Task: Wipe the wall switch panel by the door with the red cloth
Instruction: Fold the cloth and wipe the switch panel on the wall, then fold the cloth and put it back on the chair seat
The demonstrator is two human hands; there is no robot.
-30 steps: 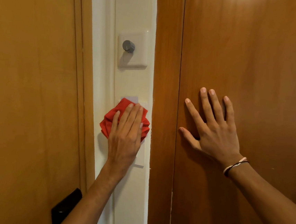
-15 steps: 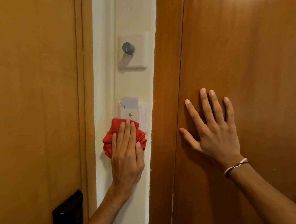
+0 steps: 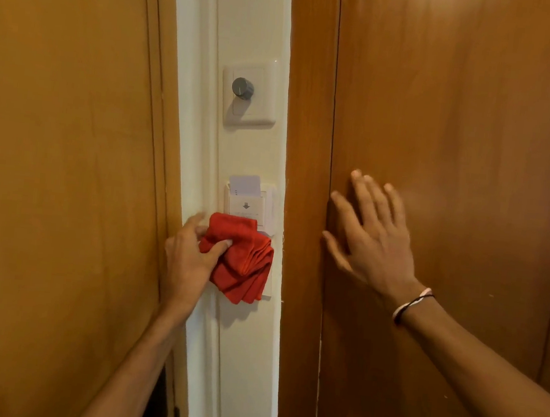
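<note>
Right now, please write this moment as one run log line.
left hand: holds red cloth on switch panel | right hand: open, at door | card: in slot

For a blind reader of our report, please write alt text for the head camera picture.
A person's left hand holds a bunched red cloth against the white wall strip just below a key-card switch panel. The right hand is spread on the wooden door; a dimmer knob sits higher up.
</note>
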